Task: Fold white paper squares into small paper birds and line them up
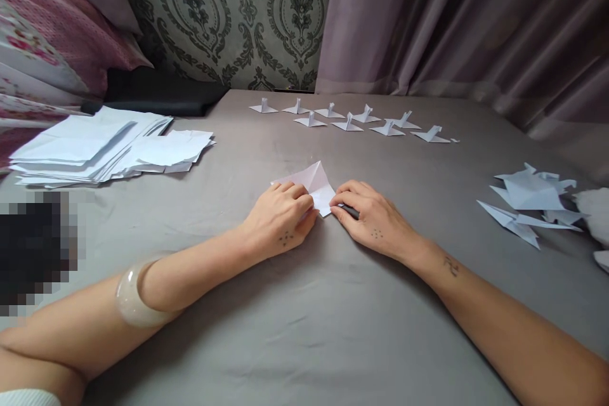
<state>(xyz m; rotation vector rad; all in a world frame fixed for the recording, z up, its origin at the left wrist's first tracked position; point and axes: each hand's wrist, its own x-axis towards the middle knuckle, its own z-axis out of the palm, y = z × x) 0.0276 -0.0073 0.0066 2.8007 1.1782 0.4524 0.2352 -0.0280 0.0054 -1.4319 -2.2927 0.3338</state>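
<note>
One folded paper (323, 195) sits mid-surface. The left hand (285, 219) curls over it, apparently to steady it; the right hand (373, 217), nearly closed, pinches its corner, a dark object (351, 210) tucked beneath. Folded figures (349, 124) stand beyond, seemingly clear of work. Grey cloth (304, 336), lightly creased; patterned wall (247, 9), purple curtain (380, 19) behind.

The folded paper (322, 189) is plain white, with a point standing out at its far side and sharp creases running down from it. It lies at an angle on the grey cloth (304, 330), its left part covered by the left hand (304, 206), its right corner at the right hand's (334, 200) fingertips. A short dark object (351, 211), mostly hidden, sits in the right hand.
</note>
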